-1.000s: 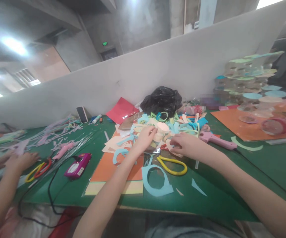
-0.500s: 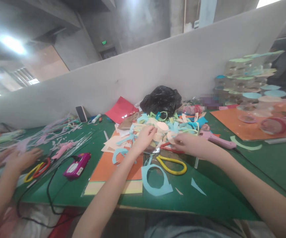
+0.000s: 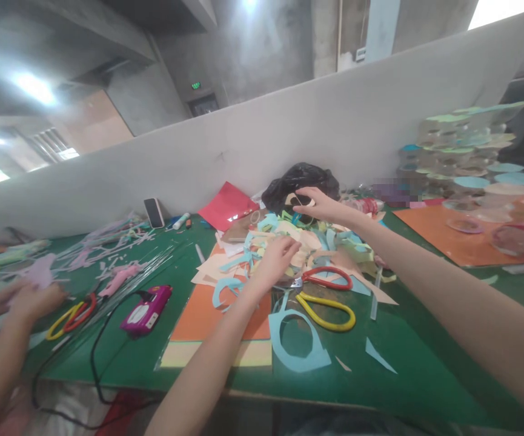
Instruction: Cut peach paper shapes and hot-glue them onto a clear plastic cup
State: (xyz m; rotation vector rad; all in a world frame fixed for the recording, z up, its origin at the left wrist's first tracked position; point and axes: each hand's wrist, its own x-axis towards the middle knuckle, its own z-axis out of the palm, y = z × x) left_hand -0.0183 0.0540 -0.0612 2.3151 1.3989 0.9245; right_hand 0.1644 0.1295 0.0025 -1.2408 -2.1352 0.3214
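My left hand rests with curled fingers on a heap of coloured paper offcuts in the middle of the green table. My right hand is stretched out to the far side of the heap, by a black plastic bag, and pinches a small pale paper piece. Scissors with one red and one yellow handle lie just in front of the heap, under my right forearm. A light blue sheet with a round hole cut out lies nearer to me.
A co-worker's hands work at the left by a second pair of scissors, a magenta glue gun and its black cable. A phone leans on the white partition. Orange sheet and stacked paper discs sit at the right.
My right hand has left the near side of the heap and reached up and back toward the black bag, lifting a small paper piece. The scissors' red handle now shows. Left hand barely moved.
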